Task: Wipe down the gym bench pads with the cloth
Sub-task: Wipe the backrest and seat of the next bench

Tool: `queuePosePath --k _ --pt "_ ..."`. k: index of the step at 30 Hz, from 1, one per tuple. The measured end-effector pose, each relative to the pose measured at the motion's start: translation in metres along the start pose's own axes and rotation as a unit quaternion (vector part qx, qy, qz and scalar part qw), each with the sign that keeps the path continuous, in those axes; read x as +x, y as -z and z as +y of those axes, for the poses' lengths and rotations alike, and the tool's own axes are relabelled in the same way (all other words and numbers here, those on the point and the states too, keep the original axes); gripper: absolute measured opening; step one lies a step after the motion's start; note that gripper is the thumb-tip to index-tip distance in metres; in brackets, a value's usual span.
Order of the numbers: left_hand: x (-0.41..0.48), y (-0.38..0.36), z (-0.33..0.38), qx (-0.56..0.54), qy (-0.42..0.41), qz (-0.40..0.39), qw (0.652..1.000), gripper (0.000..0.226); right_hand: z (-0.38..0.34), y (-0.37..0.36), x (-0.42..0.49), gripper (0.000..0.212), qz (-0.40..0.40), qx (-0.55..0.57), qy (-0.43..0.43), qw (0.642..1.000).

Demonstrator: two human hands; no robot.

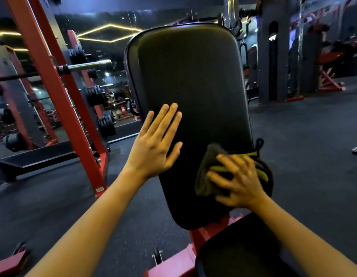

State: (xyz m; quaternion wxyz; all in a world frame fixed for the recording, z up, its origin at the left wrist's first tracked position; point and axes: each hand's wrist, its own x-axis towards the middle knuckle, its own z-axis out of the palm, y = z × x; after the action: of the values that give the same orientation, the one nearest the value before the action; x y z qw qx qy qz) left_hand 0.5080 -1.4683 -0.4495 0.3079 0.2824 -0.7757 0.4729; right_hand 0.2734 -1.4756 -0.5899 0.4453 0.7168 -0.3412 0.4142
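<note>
The black back pad (193, 80) stood tilted up and away, its vinyl smooth, with a dull sheen along the rounded top edge and a raised seam round the rim. The left hand (155, 144) lay flat on the pad's left side, fingers straight and close together, thumb out, holding nothing. Above those fingertips the pad was bare up to its top.

The right hand (239, 180) pressed the cloth (203, 182) against the pad's lower right edge. Its fingers (223, 158) were spread and slightly bent, bearing down on the cloth rather than closing round it. The cloth was dark with a lime-green trim that ran under and just beyond the knuckles; it bunched to the left of the thumb and hung over the pad's edge on the little-finger side. A small dark loop stuck up just past the fingertips.

Below the right wrist lay the black seat pad (233, 248), apart from the back pad, with the bench's red frame (173, 262) showing between and beneath them.

Well to the left of the left hand a red rack upright (53, 80) slanted across the view, carrying a barbell (87, 66) and stacks of black weight plates (105, 122). Beyond the fingers of both hands the room was dim: dark speckled rubber floor (303, 146), yellow angular light strips (109, 33) overhead, and a dark machine tower (273, 56) far to the right.
</note>
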Motion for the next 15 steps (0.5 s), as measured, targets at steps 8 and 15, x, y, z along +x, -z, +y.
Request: queuePosePath --k 8,15 --pt "-0.02 -0.008 0.015 -0.025 -0.03 -0.005 0.999 0.051 -0.047 -0.003 0.015 0.045 0.031 0.006 -0.008 0.999" --pt "-0.062 -0.02 0.033 -0.029 -0.05 -0.008 0.998 0.051 -0.002 0.004 -0.006 0.049 0.025 0.038 -0.176 0.983"
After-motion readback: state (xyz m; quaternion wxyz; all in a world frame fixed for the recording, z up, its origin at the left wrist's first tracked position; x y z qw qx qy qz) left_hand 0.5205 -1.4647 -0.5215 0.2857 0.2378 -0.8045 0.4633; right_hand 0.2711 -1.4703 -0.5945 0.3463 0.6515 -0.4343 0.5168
